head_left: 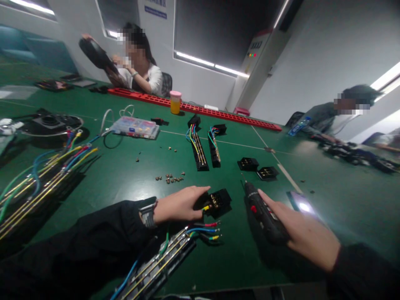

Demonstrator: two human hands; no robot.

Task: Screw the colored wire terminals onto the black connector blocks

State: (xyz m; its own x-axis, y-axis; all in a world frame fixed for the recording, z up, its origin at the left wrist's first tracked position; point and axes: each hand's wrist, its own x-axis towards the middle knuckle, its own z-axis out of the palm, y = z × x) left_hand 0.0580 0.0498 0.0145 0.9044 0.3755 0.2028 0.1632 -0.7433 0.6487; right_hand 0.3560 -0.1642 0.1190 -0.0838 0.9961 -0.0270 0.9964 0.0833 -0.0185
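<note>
My left hand is closed on a black terminal block with brass contacts, resting on or just above the green table. A yellow-tipped wire end shows at the block beside my fingers. My right hand grips a black electric screwdriver with a red button, its thin bit pointing away from me, apart from the block. Below my left hand lies a busbar strip with yellow-gold rods and red, blue, green and yellow-tipped wires. Small brass screws lie scattered just beyond my left hand.
Two loose black blocks and two wired strips lie ahead. More wired strips are at left. Farther off stand a plastic parts box, a yellow-filled jar and a red rail. A phone lies right. Two people sit across.
</note>
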